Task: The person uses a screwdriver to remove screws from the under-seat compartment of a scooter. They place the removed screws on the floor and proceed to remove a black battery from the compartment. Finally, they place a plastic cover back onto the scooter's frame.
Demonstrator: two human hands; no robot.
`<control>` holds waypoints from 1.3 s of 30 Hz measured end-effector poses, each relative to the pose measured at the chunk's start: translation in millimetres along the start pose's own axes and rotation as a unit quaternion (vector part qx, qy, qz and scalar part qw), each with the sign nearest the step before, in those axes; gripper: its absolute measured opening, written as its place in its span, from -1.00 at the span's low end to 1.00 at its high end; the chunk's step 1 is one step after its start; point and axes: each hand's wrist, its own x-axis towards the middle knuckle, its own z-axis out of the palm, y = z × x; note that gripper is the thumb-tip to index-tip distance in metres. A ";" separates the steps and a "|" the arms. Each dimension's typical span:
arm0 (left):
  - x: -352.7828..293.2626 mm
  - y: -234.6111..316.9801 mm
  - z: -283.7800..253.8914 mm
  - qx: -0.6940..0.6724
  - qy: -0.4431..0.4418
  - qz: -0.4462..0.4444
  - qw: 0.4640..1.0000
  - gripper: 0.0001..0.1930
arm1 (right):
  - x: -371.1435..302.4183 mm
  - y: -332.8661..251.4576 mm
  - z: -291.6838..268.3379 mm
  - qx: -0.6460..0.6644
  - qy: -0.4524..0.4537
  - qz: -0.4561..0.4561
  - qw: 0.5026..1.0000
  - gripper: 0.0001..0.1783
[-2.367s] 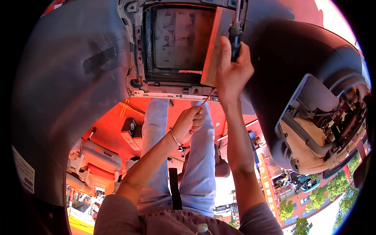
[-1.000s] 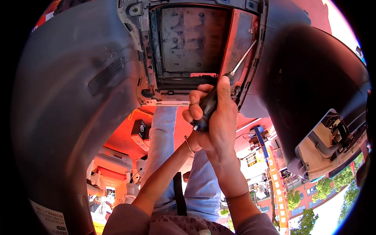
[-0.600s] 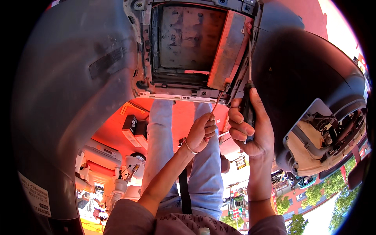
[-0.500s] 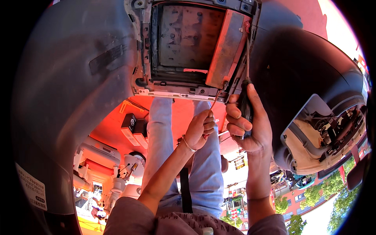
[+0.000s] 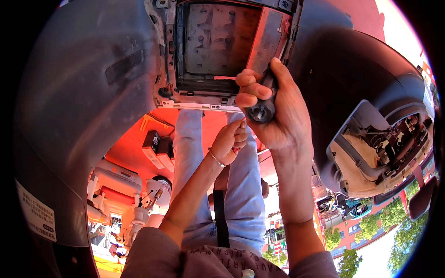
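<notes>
While the right hand (image 5: 283,104) wraps its curled fingers around a black screwdriver handle (image 5: 261,110), its thumb lies along the handle's right side, pointing up. The handle's butt end faces the camera, and the shaft is hidden. This grip sits in front of the lower right corner of a dark rectangular frame (image 5: 163,60), covering that corner.

Just below the frame's bottom edge, the left hand (image 5: 230,143) is folded into a loose fist, pinching a thin reddish strand (image 5: 243,119) between thumb and forefinger; whether it is a wire or a rod, I cannot tell. The strand's upper part passes out of sight behind the right hand. A metal bracelet (image 5: 216,158) circles the left wrist.

Inside the frame, a recess with a grey back panel (image 5: 215,39) fills the left and middle. A long metal strip (image 5: 270,38) slants along the right side, its lower end hidden by the right hand, with a reddish lump (image 5: 287,27) beside its upper end. A pale bar (image 5: 199,106) runs along the frame's bottom edge. Below show blue jeans (image 5: 189,139) and, on the red floor (image 5: 127,147), a dark box (image 5: 151,141).
</notes>
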 end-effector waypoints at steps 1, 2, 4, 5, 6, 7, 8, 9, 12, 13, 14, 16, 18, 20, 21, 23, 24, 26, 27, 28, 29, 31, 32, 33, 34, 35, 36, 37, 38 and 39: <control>-2.2 3.6 -3.5 -0.031 -0.016 -0.042 0.999 -0.82 | -12.5 -7.1 -5.5 -0.038 0.028 0.001 0.999 -0.54; -2.0 7.5 -4.9 -0.024 -0.015 -0.039 0.999 -0.82 | -19.0 -19.0 -20.1 -0.050 0.009 0.025 0.998 -0.53; -3.5 11.2 -3.3 -0.003 -0.013 -0.047 0.999 -0.82 | -25.1 -24.7 -31.2 -0.071 0.009 0.039 0.997 -0.51; -5.5 12.7 -1.8 0.007 -0.012 -0.051 0.999 -0.82 | -26.1 -22.8 -33.1 -0.086 0.025 0.034 0.995 -0.50; -4.1 15.3 -0.3 0.018 -0.012 -0.052 0.998 -0.83 | -25.4 -22.7 -33.6 -0.102 0.039 0.028 0.994 -0.49; -4.2 17.9 1.3 0.019 -0.011 -0.050 0.999 -0.82 | -26.9 -24.8 -38.4 -0.105 0.038 0.033 0.993 -0.50; -5.7 19.9 2.6 0.020 -0.009 -0.047 0.999 -0.82 | -29.7 -27.6 -47.6 -0.110 0.036 0.038 0.993 -0.50; -7.4 20.0 1.3 0.020 -0.005 -0.046 0.999 -0.82 | -30.3 -28.0 -58.3 -0.112 0.037 0.046 0.992 -0.51; -9.5 21.8 -4.5 0.022 0.009 -0.072 0.997 -0.82 | -27.7 -22.4 -75.9 -0.135 0.007 0.051 0.990 -0.47; -7.5 25.9 -7.2 0.059 0.006 -0.067 0.996 -0.81 | -24.4 -18.5 -79.1 -0.127 -0.016 0.051 0.990 -0.47; -2.8 33.0 -9.9 0.096 0.004 -0.062 0.993 -0.81 | -21.0 -12.5 -79.7 -0.127 0.013 0.042 0.991 -0.47; 1.8 46.8 -12.6 0.178 0.014 -0.063 0.982 -0.80 | -13.7 11.2 -55.6 -0.116 0.068 -0.026 0.991 -0.50; 13.1 37.4 -22.1 0.192 0.010 -0.017 0.981 -0.78 | -11.4 24.7 -34.3 -0.070 0.107 -0.058 0.990 -0.52; 11.0 36.3 -27.9 0.069 -0.010 0.003 0.998 -0.71 | -8.1 31.7 -21.1 -0.033 0.123 -0.087 0.988 -0.53; 9.1 40.1 -23.0 0.008 -0.024 0.012 1.000 -0.66 | -3.2 36.7 -25.9 -0.024 0.083 -0.091 0.992 -0.51; 31.2 38.8 -38.7 -0.188 -0.090 0.004 0.978 -0.67 | 11.0 52.5 -16.4 -0.010 0.112 -0.131 0.985 -0.52; 37.5 40.2 -39.7 -0.233 -0.136 0.017 0.963 -0.68 | 27.4 64.0 -17.9 -0.021 0.110 -0.152 0.982 -0.54; 33.8 53.1 -24.5 -0.105 -0.283 0.104 0.948 -0.72 | 59.2 90.8 -33.2 -0.033 0.121 -0.188 0.974 -0.60; 32.3 58.2 -19.7 -0.044 -0.351 0.149 0.923 -0.73 | 58.7 91.1 -33.4 -0.036 0.113 -0.183 0.976 -0.61; 34.1 67.8 -24.0 0.103 -0.316 0.204 0.921 -0.74 | 57.8 90.6 -34.0 -0.038 0.106 -0.178 0.978 -0.61; 37.5 78.3 -26.6 0.248 -0.274 0.251 0.895 -0.75 | 56.6 89.3 -34.5 -0.040 0.100 -0.173 0.979 -0.62; 54.6 123.4 -54.2 0.636 0.056 0.312 0.704 -0.82 | 52.0 85.8 -35.7 -0.034 0.095 -0.161 0.982 -0.64; 60.3 143.3 -28.2 0.606 0.082 0.341 0.714 -0.84 | 52.7 84.2 -39.7 -0.039 0.085 -0.155 0.983 -0.64; 61.3 169.0 13.5 0.575 0.107 0.370 0.722 -0.85 | 54.3 81.4 -42.7 -0.043 0.074 -0.149 0.985 -0.64; 65.1 187.5 45.2 0.607 0.093 0.406 0.676 -0.82 | 56.0 81.1 -43.1 -0.047 0.069 -0.154 0.985 -0.64; 74.6 199.0 71.8 0.631 0.040 0.444 0.635 -0.81 | 56.4 84.2 -43.7 -0.052 0.066 -0.156 0.984 -0.63; 85.8 199.8 97.8 0.663 0.001 0.470 0.583 -0.79 | 57.6 86.3 -45.7 -0.055 0.068 -0.159 0.983 -0.63; 98.0 196.8 119.8 0.691 -0.037 0.495 0.526 -0.76 | 58.3 87.2 -46.7 -0.064 0.067 -0.163 0.982 -0.63; 114.5 192.3 134.6 0.733 -0.047 0.502 0.457 -0.74 | 58.7 87.9 -47.9 -0.073 0.068 -0.168 0.981 -0.63; 127.5 189.0 145.0 0.770 -0.055 0.506 0.385 -0.72 | 57.3 87.8 -49.0 -0.083 0.068 -0.171 0.979 -0.62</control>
